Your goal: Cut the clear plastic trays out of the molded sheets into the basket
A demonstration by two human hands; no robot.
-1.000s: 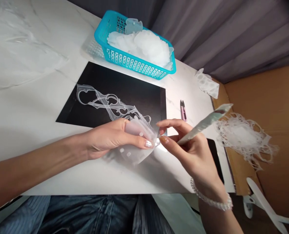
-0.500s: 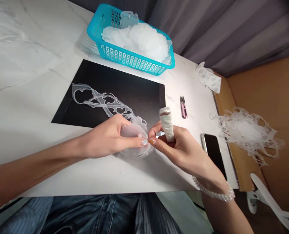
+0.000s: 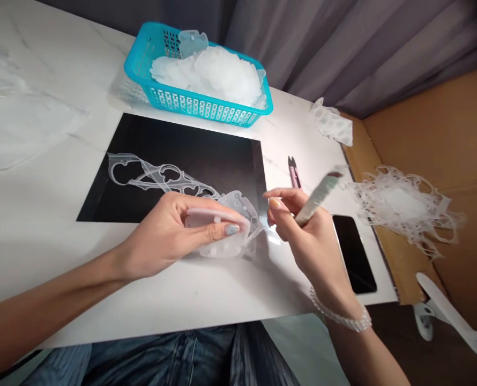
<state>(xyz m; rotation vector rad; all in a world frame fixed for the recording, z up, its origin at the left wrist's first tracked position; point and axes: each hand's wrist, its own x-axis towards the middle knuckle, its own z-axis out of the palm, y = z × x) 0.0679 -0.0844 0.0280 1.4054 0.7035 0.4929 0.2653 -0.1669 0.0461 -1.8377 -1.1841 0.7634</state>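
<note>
We curl left hand [image 3: 170,236] around translucent moulded plastic piece [image 3: 222,228], fingers wrapped over it, at lower edge of black mat [image 3: 182,145]. Right hand [image 3: 303,230] pinches slim pale stick [image 3: 318,197] between thumb and fingers, near piece, not touching it. Lacy plastic strip [image 3: 158,177] lies on mat. Blue basket [image 3: 206,110] of white discs [image 3: 210,75] behind; thread snips [image 3: 292,172], phone [image 3: 353,254] on white marble desk [image 3: 142,305]; scrap pile [image 3: 403,203] on cardboard [image 3: 423,134].
</note>
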